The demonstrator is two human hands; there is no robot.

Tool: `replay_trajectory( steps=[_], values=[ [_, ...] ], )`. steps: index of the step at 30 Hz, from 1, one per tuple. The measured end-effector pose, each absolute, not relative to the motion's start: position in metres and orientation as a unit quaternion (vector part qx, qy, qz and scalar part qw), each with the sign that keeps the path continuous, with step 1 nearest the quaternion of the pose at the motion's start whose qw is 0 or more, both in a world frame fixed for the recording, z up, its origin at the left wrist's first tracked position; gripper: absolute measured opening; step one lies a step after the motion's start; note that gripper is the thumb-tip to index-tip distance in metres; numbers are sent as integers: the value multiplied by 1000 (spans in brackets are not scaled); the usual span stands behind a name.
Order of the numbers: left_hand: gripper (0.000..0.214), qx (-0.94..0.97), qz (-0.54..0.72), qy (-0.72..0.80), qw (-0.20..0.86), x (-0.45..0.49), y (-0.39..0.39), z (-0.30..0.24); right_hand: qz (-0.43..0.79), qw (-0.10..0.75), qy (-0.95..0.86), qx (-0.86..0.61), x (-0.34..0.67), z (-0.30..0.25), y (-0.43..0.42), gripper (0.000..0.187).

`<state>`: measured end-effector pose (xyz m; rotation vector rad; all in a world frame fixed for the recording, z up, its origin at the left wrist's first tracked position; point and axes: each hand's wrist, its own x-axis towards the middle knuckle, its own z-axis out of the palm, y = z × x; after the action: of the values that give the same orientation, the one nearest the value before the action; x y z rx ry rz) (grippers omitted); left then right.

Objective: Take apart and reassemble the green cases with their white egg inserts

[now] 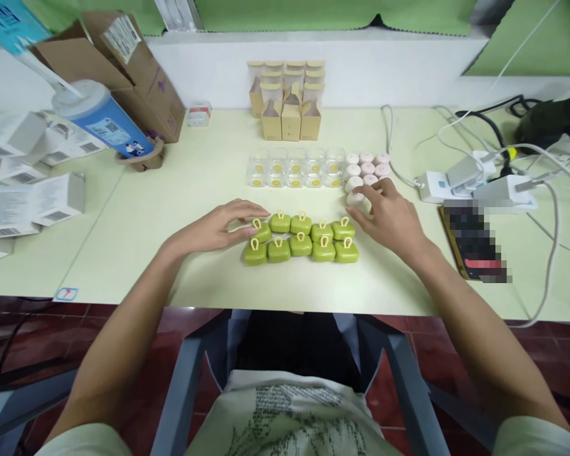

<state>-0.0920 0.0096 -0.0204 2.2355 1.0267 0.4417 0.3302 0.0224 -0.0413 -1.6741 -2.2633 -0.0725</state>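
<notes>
Two rows of small green cases (301, 244), each with a pale yellow loop on top, lie on the table in front of me. My left hand (223, 225) is at their left end, fingers stretched out, the thumb touching or close to the upper left case. On the right, my right hand (384, 215) has its thumb and index finger around a small round whitish piece (355, 198) at the near corner of a group of similar pale pink pieces (367, 169). Left of that group stand clear plastic holders (296, 170) with yellow round stickers.
Open kraft boxes (291, 120) stand against the wall. At left are white boxes (59, 197), a blue canister (118, 123) and a cardboard carton (156, 95). A phone (472, 244), power strip (477, 183) and cables lie at right. The table's front edge runs below the cases.
</notes>
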Motion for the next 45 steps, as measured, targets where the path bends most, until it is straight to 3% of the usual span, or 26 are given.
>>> replay_trajectory(
  steps=[9,15,19,27,31,36,39,45],
  values=[
    [69,826,102,442,336,-85,12,-13,-13,167,-778,-606,322,-57,26,34],
    [59,837,127,428,317,-97,12,-11,78,438,-728,-522,333,-60,32,35],
    [73,832,115,447,308,-109,13,-14,218,532,-674,-464,334,-67,40,47],
    [66,843,105,428,307,-110,37,-14,322,514,-659,-444,325,-64,36,58],
    [60,806,239,432,326,-96,50,-9,357,515,-669,-399,312,-49,37,57],
    [78,731,394,319,456,-48,57,-11,412,515,-679,-321,280,-27,46,57],
    [70,719,436,304,448,-22,51,-20,451,529,-668,-267,265,-25,45,47],
    [70,707,490,312,404,-5,30,-39,448,524,-676,-259,260,-41,29,54]
  ],
)
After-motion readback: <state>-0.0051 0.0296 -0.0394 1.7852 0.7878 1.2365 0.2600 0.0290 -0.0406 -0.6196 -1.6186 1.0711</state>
